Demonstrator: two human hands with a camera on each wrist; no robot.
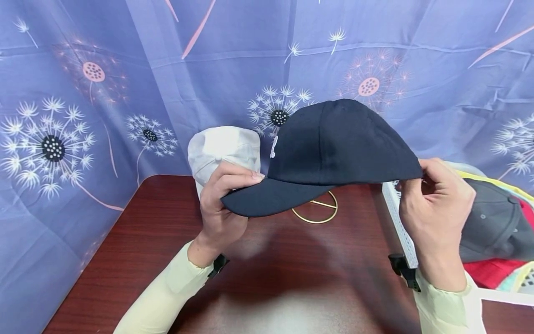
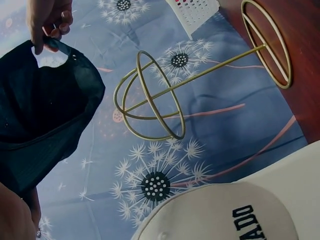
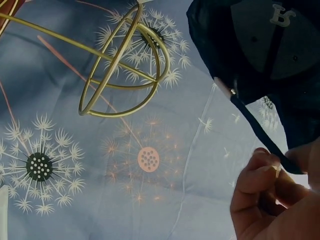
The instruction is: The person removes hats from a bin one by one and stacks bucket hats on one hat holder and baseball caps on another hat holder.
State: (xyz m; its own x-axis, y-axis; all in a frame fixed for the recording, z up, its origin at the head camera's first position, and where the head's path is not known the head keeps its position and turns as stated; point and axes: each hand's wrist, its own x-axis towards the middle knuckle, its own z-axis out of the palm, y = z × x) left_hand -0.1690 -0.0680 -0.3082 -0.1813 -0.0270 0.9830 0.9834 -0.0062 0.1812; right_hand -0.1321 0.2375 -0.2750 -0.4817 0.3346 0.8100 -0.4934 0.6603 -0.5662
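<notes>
Best to hold the dark cap (image 1: 342, 148) level, with an even, light pull from both ends, so as not to crease the crown (image 1: 300, 139), twist the brim (image 1: 271, 197) or brush the gold wire stand (image 2: 215, 71). Gripping the brim with the left hand (image 1: 223, 199) and pinching the back strap (image 3: 256, 125) with the right hand (image 1: 438, 218). Held up between the two hands, crown uppermost and brim toward the left, off the table (image 1: 283, 278) and in front of the stand in the head view, with the white cap (image 1: 225, 141) just behind the left hand
</notes>
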